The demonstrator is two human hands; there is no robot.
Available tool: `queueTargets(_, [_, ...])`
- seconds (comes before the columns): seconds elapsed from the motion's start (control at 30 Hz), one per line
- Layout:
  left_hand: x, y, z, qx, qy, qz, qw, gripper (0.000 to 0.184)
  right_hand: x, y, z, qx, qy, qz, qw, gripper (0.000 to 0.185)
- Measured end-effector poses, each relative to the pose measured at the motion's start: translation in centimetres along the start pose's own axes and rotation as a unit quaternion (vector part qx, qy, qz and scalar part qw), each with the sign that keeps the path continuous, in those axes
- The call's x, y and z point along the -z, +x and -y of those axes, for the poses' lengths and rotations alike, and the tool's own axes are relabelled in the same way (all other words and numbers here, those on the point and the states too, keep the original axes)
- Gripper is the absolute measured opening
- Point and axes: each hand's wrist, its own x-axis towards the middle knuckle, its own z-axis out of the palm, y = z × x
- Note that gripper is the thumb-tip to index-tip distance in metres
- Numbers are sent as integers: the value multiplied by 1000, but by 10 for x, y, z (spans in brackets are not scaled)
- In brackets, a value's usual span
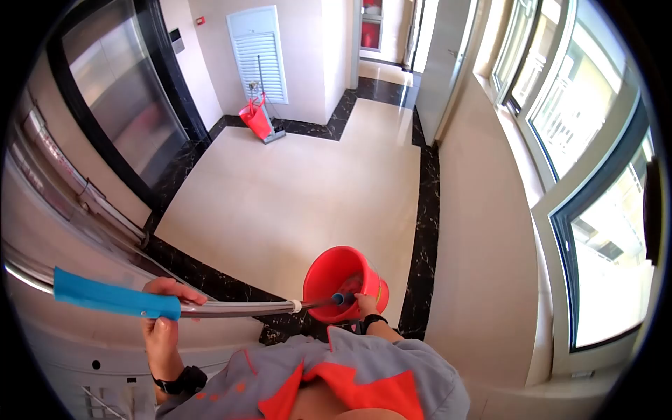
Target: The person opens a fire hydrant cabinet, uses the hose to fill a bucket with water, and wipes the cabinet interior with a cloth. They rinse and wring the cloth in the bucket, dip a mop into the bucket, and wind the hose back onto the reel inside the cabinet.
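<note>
My left hand is wrapped round a long metal pole, just beside its blue grip. The pole runs to the right across my body, and its far end reaches over a red bucket. My right hand is closed at the bucket's right side; what its fingers hold is too small to make out. Inside the bucket something dark and reddish shows, partly hidden by the pole's end.
A red dustpan and a grey-headed tool with a thin handle stand by the louvred panel. Elevator-like metal doors are at left. Open windows line the right wall. A grey door stands ajar.
</note>
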Motion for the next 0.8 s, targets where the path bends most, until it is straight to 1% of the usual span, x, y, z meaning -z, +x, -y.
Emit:
queueTargets(0.07, [4, 13, 12, -9, 16, -29, 999, 63, -9, 25, 24, -14, 1, 23, 1000, 24])
queueTargets(0.1, [9, 19, 15, -9, 23, -40, 999, 63, -12, 27, 38, -26, 1, 33, 999, 24])
queueTargets(0.2, [29, 38, 32, -48, 74, -111, 990, 65, -29, 27, 86, -42, 40, 67, 996, 26])
queueTargets(0.3, [47, 68, 44, -80, 34, -126, 988, 66, -33, 32, 135, -54, 4, 81, 995, 33])
queueTargets(0.33, [49, 77, 49, -91, 26, -151, 984, 67, -30, 33, 159, -70, 10, 79, 994, 30])
queueTargets(0.4, [62, 94, 57, -100, 22, -142, 985, 67, -30, 31, 200, -72, -14, 82, 994, 30])
queueTargets(0.43, [68, 99, 61, -102, 21, -135, 985, 67, -33, 30, 207, -77, -24, 84, 993, 29])
queueTargets(0.47, [70, 108, 65, -99, 16, -129, 987, 66, -36, 38, 206, -36, -19, 91, 995, 31])
queueTargets(0.57, [73, 133, 74, -93, 13, -108, 990, 64, -44, 60, 223, -40, -42, 83, 995, 31])
queueTargets(0.6, [74, 141, 79, -96, 17, -103, 990, 64, -52, 77, 220, -31, -53, 60, 996, 31])
queueTargets(0.63, [74, 148, 84, -98, 22, -101, 990, 64, -57, 88, 221, -23, -39, 67, 997, 30])
queueTargets(0.7, [72, 159, 94, -82, 34, -138, 986, 66, -62, 108, 223, -8, -21, 83, 996, 30])
queueTargets(0.73, [69, 165, 100, -71, 41, -163, 983, 67, -61, 110, 238, -38, -21, 94, 995, 30])
queueTargets(0.8, [64, 182, 107, -54, 55, -149, 986, 66, -81, 157, 228, -40, -53, 86, 994, 31])
